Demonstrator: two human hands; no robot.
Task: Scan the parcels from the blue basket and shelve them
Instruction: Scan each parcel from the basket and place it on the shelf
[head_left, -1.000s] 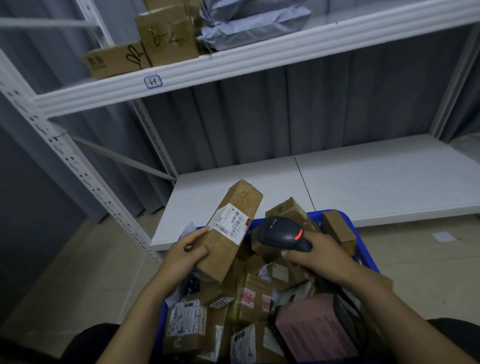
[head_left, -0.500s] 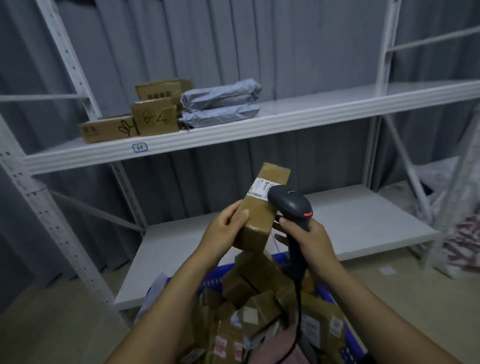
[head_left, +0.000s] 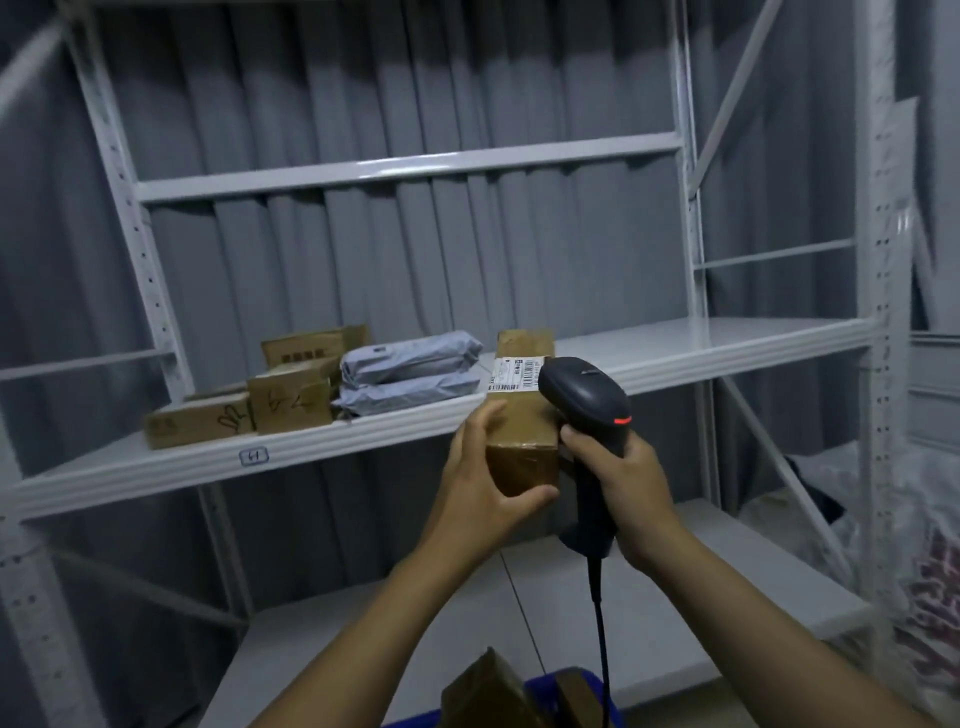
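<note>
at metal shelf (head_left: 363, 435), cardboard parcel (head_left: 523, 431) — black scanner (head_left: 583, 395)

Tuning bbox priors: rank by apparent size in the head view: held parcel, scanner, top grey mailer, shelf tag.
1. held parcel and scanner: look alike, both partly hidden, so tied.
2. top grey mailer, though it sits farther away.
3. shelf tag.

Ahead of me a pleated grey curtain (head_left: 363, 78) fills the background across the upper frame. At the lower right edge I see blurred clear plastic bags (head_left: 930, 597) with red print, a dark, unclear shape (head_left: 815, 493) just beside them.
</note>
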